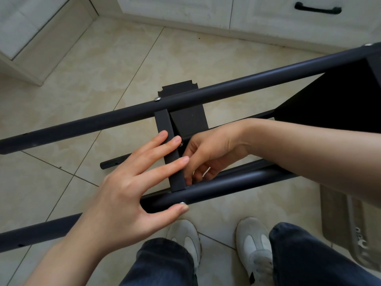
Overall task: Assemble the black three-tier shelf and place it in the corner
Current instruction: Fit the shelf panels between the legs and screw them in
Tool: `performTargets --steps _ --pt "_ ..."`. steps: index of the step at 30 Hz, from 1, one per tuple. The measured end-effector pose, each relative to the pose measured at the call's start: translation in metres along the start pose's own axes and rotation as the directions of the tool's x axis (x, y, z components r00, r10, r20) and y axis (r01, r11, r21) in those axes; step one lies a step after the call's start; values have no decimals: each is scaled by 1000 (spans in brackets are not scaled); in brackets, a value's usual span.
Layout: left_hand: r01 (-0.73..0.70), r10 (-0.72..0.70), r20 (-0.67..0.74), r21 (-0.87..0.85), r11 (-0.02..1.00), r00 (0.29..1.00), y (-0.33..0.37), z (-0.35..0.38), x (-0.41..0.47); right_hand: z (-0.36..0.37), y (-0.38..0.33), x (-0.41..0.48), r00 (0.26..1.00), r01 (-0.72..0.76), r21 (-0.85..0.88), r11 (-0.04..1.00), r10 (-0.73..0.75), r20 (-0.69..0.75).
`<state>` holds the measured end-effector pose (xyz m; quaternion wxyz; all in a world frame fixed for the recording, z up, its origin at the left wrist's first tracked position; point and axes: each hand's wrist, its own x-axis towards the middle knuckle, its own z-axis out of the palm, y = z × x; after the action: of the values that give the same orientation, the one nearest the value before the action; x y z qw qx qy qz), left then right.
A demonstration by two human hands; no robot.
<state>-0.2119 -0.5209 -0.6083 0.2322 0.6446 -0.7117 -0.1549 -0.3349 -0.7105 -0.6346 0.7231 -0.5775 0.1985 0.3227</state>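
Observation:
The black shelf frame lies on its side across the tiled floor. Its far pole (206, 91) and near pole (218, 186) run from lower left to upper right. A black shelf panel (165, 122) spans between them, edge up, and a second panel (334, 100) shows at the right. My left hand (127, 186) lies with straight fingers over the first panel's edge, thumb against a screw head (182, 202) on the near pole. My right hand (208, 153) reaches behind that panel, fingers curled around a small fastener (181, 144); what it pinches is mostly hidden.
White cabinets (268, 13) line the back wall and the left (31, 38), forming a corner. A plastic bag of small hardware (350, 230) lies on the floor at the right. My shoes (253, 244) and knees are at the bottom. A loose short black pole (112, 163) lies under the frame.

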Motion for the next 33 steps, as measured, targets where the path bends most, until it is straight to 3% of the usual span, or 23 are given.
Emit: performTargets --steps 33 --pt "1 -1 -10 -2 1000 1000 -2 1 -2 -1 1 0 999 -44 32 999 43 1"
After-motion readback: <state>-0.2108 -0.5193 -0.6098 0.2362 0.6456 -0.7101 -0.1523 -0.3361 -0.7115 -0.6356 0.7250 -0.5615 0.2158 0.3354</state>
